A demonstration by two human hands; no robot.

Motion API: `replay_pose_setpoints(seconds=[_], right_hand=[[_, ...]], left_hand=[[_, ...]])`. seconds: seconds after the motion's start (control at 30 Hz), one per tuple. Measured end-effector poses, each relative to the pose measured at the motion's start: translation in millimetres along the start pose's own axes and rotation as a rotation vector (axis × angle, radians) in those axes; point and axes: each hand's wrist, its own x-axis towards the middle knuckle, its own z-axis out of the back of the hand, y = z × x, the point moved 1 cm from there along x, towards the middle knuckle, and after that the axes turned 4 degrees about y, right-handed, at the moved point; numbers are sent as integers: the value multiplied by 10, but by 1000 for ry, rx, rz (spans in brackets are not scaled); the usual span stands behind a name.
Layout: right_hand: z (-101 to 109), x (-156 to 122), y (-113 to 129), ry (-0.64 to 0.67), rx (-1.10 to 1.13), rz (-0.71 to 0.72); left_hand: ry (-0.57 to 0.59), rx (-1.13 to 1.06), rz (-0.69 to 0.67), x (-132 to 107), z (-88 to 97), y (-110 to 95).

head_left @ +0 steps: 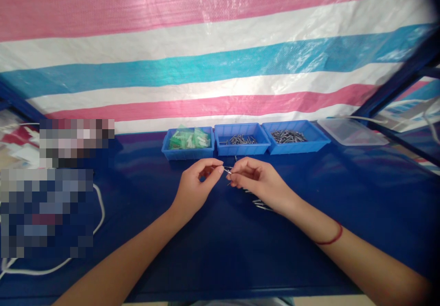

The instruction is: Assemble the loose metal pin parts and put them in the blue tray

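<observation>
My left hand (199, 180) is closed in a pinch, thumb against fingertip, on one end of a thin silver screw (225, 170). Close beside it, my right hand (257, 177) has its fingers curled and pressed together at the other end of the same small metal piece. The exact shape of the screw is too small to make out, and the right fingers may hide more pieces. Several loose silver screws (261, 204) lie on the blue table (213, 251), partly under my right hand.
Behind my hands stand three blue bins: one with green packets (189, 139), a middle one with a few screws (242, 139), and one fuller of screws (288, 136). A translucent lid (350, 131) lies at right. A white cable (102, 205) curves at left near blurred items.
</observation>
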Motion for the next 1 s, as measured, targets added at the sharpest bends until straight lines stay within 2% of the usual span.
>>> replay_pose_setpoints(seconds=[0.17, 0.4, 0.83, 1.0], right_hand=[[-22, -17, -4, 119, -70, -10], [-23, -28, 11, 111, -206, 8], [10, -26, 75, -149, -130, 115], [4, -72, 96, -135, -308, 228]], left_hand=[[-3, -107, -18, -18, -21, -39], [42, -25, -35, -28, 1, -52], [64, 49, -96, -2, 4, -60], [172, 85, -103, -19, -21, -79]])
